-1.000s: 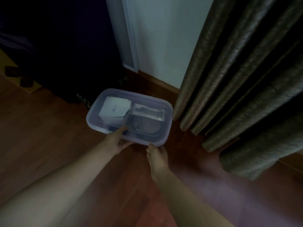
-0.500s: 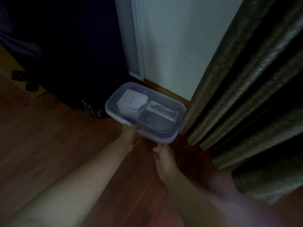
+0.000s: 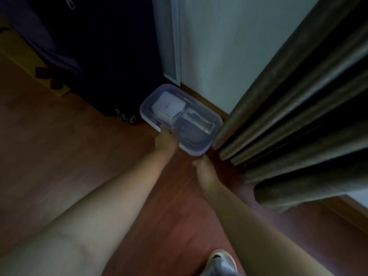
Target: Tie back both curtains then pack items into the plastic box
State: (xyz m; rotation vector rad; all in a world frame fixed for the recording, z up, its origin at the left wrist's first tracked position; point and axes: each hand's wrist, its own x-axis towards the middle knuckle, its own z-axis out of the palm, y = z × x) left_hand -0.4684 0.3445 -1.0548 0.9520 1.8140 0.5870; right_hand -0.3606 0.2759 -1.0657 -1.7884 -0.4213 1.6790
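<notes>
A clear plastic box [image 3: 216,124] with its lid on lies on the wooden floor against the skirting board. Through the lid I see a white square item [image 3: 169,105] and a clear rectangular pack [image 3: 199,120]. My left hand [image 3: 166,140] grips the box's near long edge, with the thumb on the lid. My right hand [image 3: 205,174] lies flat with its fingertips at the box's near right corner, holding nothing. The brown curtain [image 3: 288,116] hangs in loose folds just right of the box, its hem above the floor.
A dark wheeled suitcase [image 3: 99,66] stands left of the box, one wheel [image 3: 130,118] close to it. A pale wall [image 3: 219,46] is behind. A cardboard piece [image 3: 29,62] lies far left. My slippered foot [image 3: 221,261] shows at the bottom edge.
The box has slid away from me across the floor, into the corner between suitcase, wall and curtain. Both arms have stretched out with it.
</notes>
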